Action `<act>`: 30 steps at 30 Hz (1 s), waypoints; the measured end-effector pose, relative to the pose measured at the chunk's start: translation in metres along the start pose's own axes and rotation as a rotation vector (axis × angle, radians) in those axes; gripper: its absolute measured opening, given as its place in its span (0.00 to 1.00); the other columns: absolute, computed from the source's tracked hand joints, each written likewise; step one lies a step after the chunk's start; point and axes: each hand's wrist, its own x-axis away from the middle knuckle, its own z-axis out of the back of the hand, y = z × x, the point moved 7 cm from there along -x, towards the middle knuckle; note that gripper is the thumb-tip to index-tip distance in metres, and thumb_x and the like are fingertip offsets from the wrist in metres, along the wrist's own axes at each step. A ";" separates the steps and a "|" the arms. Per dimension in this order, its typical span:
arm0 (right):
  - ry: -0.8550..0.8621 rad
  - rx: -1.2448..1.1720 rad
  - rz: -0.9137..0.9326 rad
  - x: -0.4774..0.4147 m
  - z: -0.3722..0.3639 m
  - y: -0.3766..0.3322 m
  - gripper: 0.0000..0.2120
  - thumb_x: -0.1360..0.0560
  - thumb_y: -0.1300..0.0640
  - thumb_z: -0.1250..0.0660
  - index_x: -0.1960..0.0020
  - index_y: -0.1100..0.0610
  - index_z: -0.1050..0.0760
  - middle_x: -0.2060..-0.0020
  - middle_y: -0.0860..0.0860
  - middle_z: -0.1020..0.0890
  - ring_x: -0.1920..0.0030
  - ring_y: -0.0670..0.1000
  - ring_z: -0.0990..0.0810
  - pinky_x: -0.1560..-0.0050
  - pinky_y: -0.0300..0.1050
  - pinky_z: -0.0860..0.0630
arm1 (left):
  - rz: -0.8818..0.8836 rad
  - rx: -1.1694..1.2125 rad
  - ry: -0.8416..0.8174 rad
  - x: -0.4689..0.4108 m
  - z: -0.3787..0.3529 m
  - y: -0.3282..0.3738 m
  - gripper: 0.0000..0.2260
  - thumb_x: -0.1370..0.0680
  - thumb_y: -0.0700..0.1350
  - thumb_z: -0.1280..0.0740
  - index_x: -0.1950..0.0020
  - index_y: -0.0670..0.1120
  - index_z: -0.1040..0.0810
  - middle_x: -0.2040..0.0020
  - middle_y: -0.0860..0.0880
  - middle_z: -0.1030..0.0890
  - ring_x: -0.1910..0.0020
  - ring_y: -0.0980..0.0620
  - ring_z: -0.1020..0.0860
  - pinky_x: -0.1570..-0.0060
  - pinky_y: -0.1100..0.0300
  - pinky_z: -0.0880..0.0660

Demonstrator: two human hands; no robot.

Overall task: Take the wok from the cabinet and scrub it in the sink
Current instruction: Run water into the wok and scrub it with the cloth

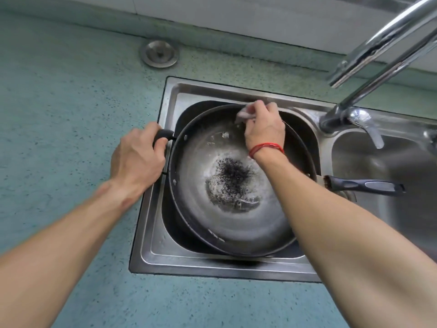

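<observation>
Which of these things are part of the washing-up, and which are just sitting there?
In use: wok, sink, pale scrubbing cloth, left hand holding the side handle, right hand pinching the cloth.
Lying about: round metal cap on the countertop, tap, second basin.

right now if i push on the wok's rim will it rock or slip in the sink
Probably it rocks: the wok has a rounded bowl, and the left hand grips its side handle as if steadying it. Likely slippery, since the inside looks wet and sudsy. The long handle jutting right over the sink divider may weigh it that way.
</observation>
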 end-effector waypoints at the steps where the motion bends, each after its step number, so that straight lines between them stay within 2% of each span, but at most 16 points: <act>1: 0.001 -0.077 -0.058 0.001 -0.007 -0.006 0.09 0.25 0.61 0.37 0.47 0.55 0.23 0.48 0.56 0.24 0.52 0.58 0.22 0.50 0.49 0.25 | -0.001 0.002 0.001 0.000 0.000 0.000 0.08 0.19 0.48 0.38 0.46 0.44 0.24 0.58 0.41 0.22 0.60 0.43 0.29 0.61 0.50 0.32; 4: 0.037 -0.294 -0.181 0.010 -0.022 -0.019 0.08 0.26 0.61 0.36 0.48 0.54 0.23 0.49 0.54 0.23 0.53 0.55 0.21 0.50 0.43 0.29 | 0.001 0.002 0.001 0.000 -0.001 -0.001 0.09 0.19 0.47 0.38 0.46 0.44 0.24 0.57 0.41 0.22 0.59 0.42 0.28 0.60 0.49 0.30; 8: 0.023 -0.478 -0.221 0.025 -0.040 -0.035 0.07 0.26 0.59 0.34 0.49 0.52 0.23 0.54 0.51 0.23 0.57 0.52 0.20 0.50 0.48 0.24 | -0.003 0.008 0.004 0.000 -0.002 -0.001 0.09 0.19 0.47 0.39 0.45 0.44 0.24 0.58 0.41 0.22 0.59 0.42 0.27 0.60 0.49 0.29; 10: -0.035 -0.552 -0.177 0.036 -0.049 -0.049 0.08 0.27 0.58 0.34 0.50 0.48 0.24 0.55 0.50 0.22 0.60 0.51 0.19 0.52 0.52 0.21 | 0.003 0.013 0.000 0.000 -0.002 -0.001 0.09 0.19 0.48 0.39 0.45 0.44 0.24 0.58 0.41 0.22 0.58 0.42 0.27 0.59 0.50 0.30; 13: -0.230 -0.598 -0.084 0.058 -0.065 -0.063 0.08 0.28 0.56 0.36 0.51 0.44 0.27 0.55 0.50 0.21 0.62 0.52 0.18 0.56 0.55 0.19 | 0.028 0.009 -0.004 0.000 -0.003 -0.002 0.09 0.19 0.49 0.39 0.45 0.45 0.25 0.57 0.41 0.22 0.58 0.42 0.28 0.59 0.51 0.32; 18: -0.544 -0.322 0.192 0.096 -0.063 -0.071 0.05 0.28 0.55 0.33 0.52 0.49 0.23 0.57 0.52 0.20 0.57 0.54 0.21 0.52 0.48 0.23 | 0.049 -0.001 -0.023 0.000 -0.005 -0.003 0.09 0.19 0.49 0.40 0.45 0.47 0.25 0.56 0.41 0.22 0.57 0.41 0.27 0.60 0.51 0.31; 21: -0.753 -0.160 0.310 0.120 -0.056 -0.070 0.05 0.30 0.53 0.34 0.55 0.49 0.22 0.57 0.50 0.21 0.55 0.55 0.21 0.52 0.46 0.23 | 0.051 0.006 -0.030 0.000 -0.004 -0.003 0.09 0.19 0.50 0.40 0.45 0.47 0.25 0.56 0.42 0.22 0.58 0.41 0.27 0.60 0.51 0.31; 23: -0.788 -0.021 0.393 0.132 -0.049 -0.064 0.05 0.29 0.52 0.35 0.55 0.48 0.22 0.55 0.48 0.22 0.51 0.55 0.22 0.55 0.44 0.26 | 0.054 0.015 -0.037 0.000 -0.004 -0.003 0.09 0.19 0.50 0.40 0.45 0.47 0.25 0.56 0.42 0.22 0.57 0.42 0.27 0.60 0.51 0.31; 26: -0.769 0.153 0.569 0.151 -0.039 -0.057 0.06 0.29 0.54 0.35 0.53 0.48 0.22 0.52 0.50 0.25 0.48 0.56 0.25 0.57 0.48 0.26 | 0.058 0.028 -0.036 0.001 -0.003 -0.003 0.09 0.19 0.49 0.40 0.45 0.47 0.25 0.57 0.42 0.22 0.58 0.41 0.27 0.60 0.51 0.31; 28: -0.789 0.143 0.634 0.155 -0.040 -0.052 0.06 0.30 0.56 0.32 0.53 0.49 0.22 0.52 0.50 0.25 0.49 0.56 0.26 0.58 0.49 0.24 | 0.060 0.034 -0.033 0.001 -0.003 -0.002 0.08 0.19 0.49 0.40 0.46 0.47 0.25 0.57 0.42 0.23 0.58 0.42 0.27 0.61 0.51 0.32; 30: -0.776 0.054 0.679 0.152 -0.041 -0.050 0.06 0.31 0.58 0.33 0.56 0.51 0.21 0.55 0.52 0.23 0.55 0.57 0.24 0.59 0.51 0.23 | 0.061 0.038 -0.033 0.002 -0.003 -0.002 0.08 0.18 0.49 0.40 0.46 0.47 0.25 0.58 0.43 0.23 0.58 0.43 0.27 0.61 0.52 0.33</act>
